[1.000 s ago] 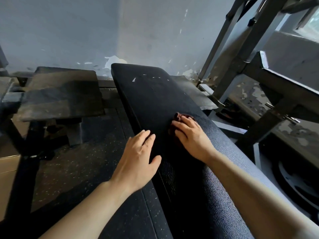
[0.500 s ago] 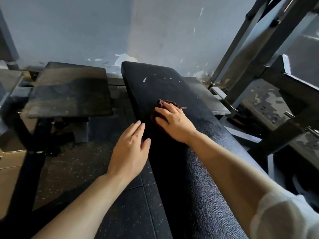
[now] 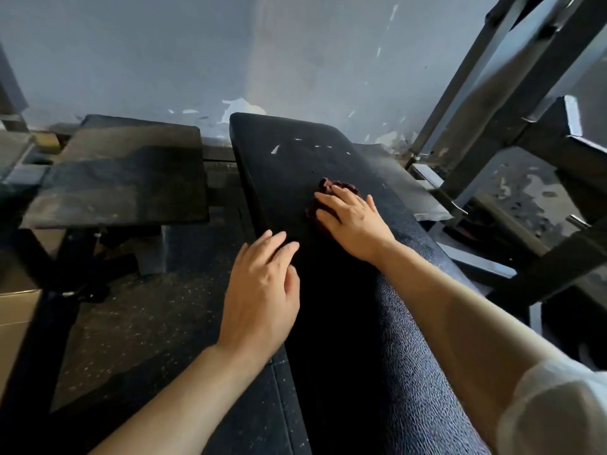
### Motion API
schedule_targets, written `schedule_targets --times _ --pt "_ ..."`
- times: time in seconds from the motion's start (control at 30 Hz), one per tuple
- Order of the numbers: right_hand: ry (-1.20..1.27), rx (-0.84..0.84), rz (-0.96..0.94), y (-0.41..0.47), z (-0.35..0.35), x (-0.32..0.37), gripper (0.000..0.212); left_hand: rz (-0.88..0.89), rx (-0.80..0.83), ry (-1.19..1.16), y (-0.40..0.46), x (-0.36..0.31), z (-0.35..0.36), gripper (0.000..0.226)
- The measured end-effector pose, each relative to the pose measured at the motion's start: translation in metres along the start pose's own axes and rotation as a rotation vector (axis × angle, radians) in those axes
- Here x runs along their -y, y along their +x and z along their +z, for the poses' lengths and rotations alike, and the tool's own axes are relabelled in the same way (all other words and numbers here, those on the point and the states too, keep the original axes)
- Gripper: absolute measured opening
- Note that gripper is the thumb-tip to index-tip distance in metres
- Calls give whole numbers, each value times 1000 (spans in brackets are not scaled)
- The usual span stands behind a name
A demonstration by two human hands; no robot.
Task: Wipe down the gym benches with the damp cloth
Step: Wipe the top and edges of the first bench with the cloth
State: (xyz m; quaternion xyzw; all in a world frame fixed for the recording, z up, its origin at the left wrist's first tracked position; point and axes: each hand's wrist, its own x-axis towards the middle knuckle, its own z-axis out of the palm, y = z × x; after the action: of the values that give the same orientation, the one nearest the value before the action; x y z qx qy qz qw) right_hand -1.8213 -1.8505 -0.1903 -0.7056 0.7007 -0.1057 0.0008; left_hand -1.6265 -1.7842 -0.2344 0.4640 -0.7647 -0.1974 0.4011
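My left hand [image 3: 259,290] rests flat, fingers relaxed, on the bench [image 3: 345,323] edge; my right hand [image 3: 353,221], fingers spread, presses the damp cloth [image 3: 340,187] farther up the pad than a second ago, nearing the flecked, unwiped end.

We have a single view, from a wide-angle camera worn on the person's head. It looks forward and steeply down along the long black textured padded bench [image 3: 328,152], which runs from the near right edge away to the pale, chipped wall [image 3: 295,60] at the far side. Both bare forearms enter from the near edge, so we sit close above them. Lines bow toward the frame's edges: the grey steel rack [image 3: 512,103] leans in at far right, the dark flat platform [image 3: 124,178] at left.
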Motion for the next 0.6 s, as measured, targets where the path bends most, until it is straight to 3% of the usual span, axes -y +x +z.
schedule_targets --times 0.13,0.33,0.5,0.6 --pt "-28 -15 136 14 -1 -18 46 5 -8 72 -2 0 7 39" --pt "29 23 -28 -13 -6 -29 45 35 4 118 1 1 6 41" --pt "4 11 242 -17 -19 -87 46 59 32 144 2 3 7 44" --pt "-6 2 297 -11 -16 -77 46 91 54 195 4 2 7 49"
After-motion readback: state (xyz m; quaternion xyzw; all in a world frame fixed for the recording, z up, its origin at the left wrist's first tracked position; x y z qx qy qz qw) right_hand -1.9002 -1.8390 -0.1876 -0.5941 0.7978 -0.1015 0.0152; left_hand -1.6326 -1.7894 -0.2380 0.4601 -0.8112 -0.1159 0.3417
